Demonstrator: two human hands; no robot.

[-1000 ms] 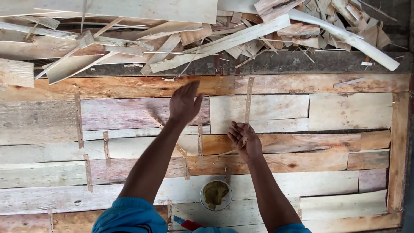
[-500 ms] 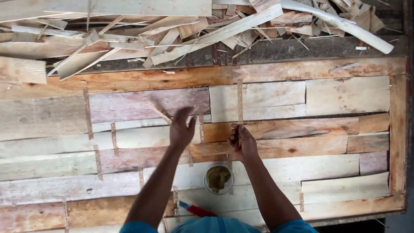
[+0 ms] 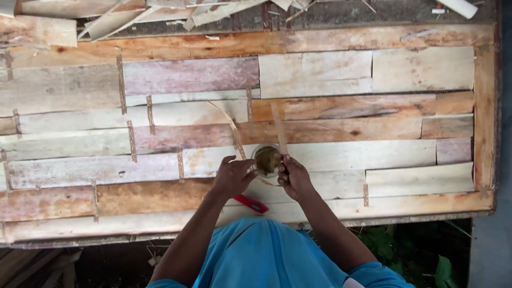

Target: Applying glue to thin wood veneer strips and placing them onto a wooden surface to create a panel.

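Our right hand (image 3: 295, 177) pinches the lower end of a thin wood strip (image 3: 278, 128) between thumb and fingers, closed on it, and the strip runs straight away from us, up across the boards, so its long axis lies nearly along our line of sight rather than across it. Just to the left of that hand, touching distance, sits a small round pot (image 3: 266, 159) of dark greenish paste, resting on the patchwork of veneer sheets (image 3: 320, 74). Our left hand (image 3: 233, 177) is curled at the pot's other side, fingers half closed and touching or nearly touching its rim; we cannot tell whether it grips anything. So the pot lies between both hands, about equally near each. A second, curved sliver (image 3: 230, 125) arcs up-left from the pot. Below the left wrist a red tool (image 3: 250, 203) lies on the boards, partly hidden.
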